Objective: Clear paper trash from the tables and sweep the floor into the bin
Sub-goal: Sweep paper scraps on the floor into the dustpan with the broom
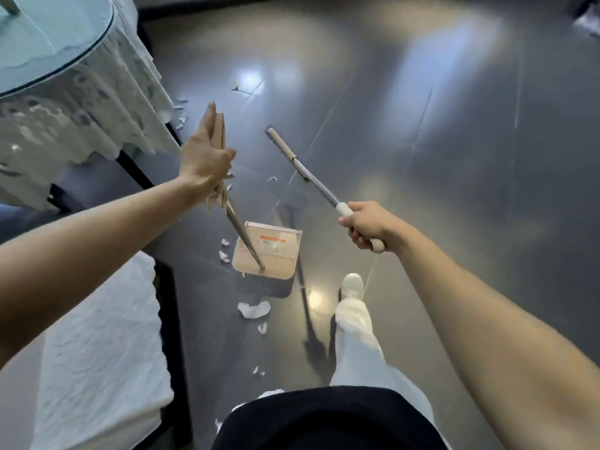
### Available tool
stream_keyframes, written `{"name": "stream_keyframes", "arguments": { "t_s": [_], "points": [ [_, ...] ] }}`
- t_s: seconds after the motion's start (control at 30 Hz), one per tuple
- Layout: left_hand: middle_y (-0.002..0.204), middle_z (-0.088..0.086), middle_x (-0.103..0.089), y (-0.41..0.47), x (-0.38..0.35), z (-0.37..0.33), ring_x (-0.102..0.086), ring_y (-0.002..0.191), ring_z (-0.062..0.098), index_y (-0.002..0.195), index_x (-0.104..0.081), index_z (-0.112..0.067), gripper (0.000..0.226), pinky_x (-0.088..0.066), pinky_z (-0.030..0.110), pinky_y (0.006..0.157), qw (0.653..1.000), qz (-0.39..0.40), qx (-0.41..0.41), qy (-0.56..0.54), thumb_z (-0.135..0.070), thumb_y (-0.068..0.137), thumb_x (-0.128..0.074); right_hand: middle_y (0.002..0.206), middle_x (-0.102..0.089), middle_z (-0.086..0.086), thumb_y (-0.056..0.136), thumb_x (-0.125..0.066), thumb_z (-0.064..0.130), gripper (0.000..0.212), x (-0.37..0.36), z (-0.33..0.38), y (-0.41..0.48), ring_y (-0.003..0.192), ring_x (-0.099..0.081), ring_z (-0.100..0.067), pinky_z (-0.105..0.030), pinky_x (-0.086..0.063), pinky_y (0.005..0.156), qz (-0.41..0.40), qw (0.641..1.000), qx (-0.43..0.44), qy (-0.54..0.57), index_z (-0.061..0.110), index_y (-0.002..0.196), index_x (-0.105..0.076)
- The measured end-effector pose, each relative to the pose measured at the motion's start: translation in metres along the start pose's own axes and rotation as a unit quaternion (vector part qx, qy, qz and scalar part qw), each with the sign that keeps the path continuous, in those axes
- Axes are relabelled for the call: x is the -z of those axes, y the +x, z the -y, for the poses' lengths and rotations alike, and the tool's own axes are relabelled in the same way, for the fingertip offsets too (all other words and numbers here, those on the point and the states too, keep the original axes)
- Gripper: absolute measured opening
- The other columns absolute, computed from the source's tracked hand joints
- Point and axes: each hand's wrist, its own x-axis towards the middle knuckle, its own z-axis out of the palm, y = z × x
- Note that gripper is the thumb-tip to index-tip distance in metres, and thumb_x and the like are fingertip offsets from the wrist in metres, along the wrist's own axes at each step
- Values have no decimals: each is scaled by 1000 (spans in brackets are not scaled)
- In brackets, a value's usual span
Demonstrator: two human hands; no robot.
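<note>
My left hand (204, 157) grips the beige top of the dustpan handle (220, 131). Its metal pole slants down to the beige dustpan (276, 254), which hangs just above or on the dark floor. My right hand (367, 225) holds the pale grip of the broom (311, 177), which is lifted off the floor. The broom's beige head (281, 142) points away from me. White paper scraps lie on the floor: a crumpled piece (253, 309) behind the pan, small bits (224, 254) left of it, and more (181, 120) by the table.
A round glass-topped table (65, 60) with a white lace cloth stands at the upper left. A white-cushioned seat (97, 352) with a dark frame is at the lower left. My white-trousered leg and shoe (352, 287) step forward on the glossy grey floor (438, 157).
</note>
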Motion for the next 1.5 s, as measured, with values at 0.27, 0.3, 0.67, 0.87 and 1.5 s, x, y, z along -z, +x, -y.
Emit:
{"name": "stream_keyframes", "arguments": {
  "t_s": [0.27, 0.3, 0.67, 0.87, 1.5],
  "points": [
    [144, -4, -46, 232, -62, -38, -54, 118, 21, 150, -20, -37, 79, -41, 25, 100, 996, -59, 67, 24, -10, 87, -57, 60, -39, -7, 98, -47, 7, 23, 121, 169, 225, 26, -35, -6, -13, -30, 31, 66, 986, 36, -150, 0, 120, -51],
    [143, -3, -47, 258, -66, -41, -54, 118, 23, 150, -20, -37, 79, -43, 33, 103, 994, -70, 77, 23, -10, 86, -58, 61, -40, -7, 98, -47, 7, 23, 129, 193, 251, 25, -35, -5, -13, -30, 30, 69, 983, 41, -163, 2, 120, -51],
    [148, -8, -40, 603, -105, -14, -43, 128, 11, 151, -21, -32, 77, -31, 18, 104, 976, -163, 143, 2, -12, 87, -60, 59, -39, -6, 98, -48, 6, 19, 152, 429, 583, 33, -35, -10, -17, -31, 33, 145, 969, 38, -194, 1, 117, -50],
    [147, -12, -40, 799, -102, -8, -49, 125, 9, 151, -19, -35, 81, -35, 26, 108, 976, -150, 160, -5, -15, 87, -64, 53, -39, -6, 97, -48, 7, 29, 159, 561, 745, 39, -34, -17, -25, -28, 44, 175, 958, 42, -223, -1, 125, -49],
    [148, -3, -41, 1222, -153, 104, -46, 129, 24, 152, -12, -33, 84, -29, 16, 96, 933, -169, 317, 23, -6, 89, -61, 59, -43, -6, 97, -49, 6, 29, 105, 901, 1218, 40, -39, -11, -23, -35, 43, 258, 896, -10, -362, 5, 125, -50]
  ]
}}
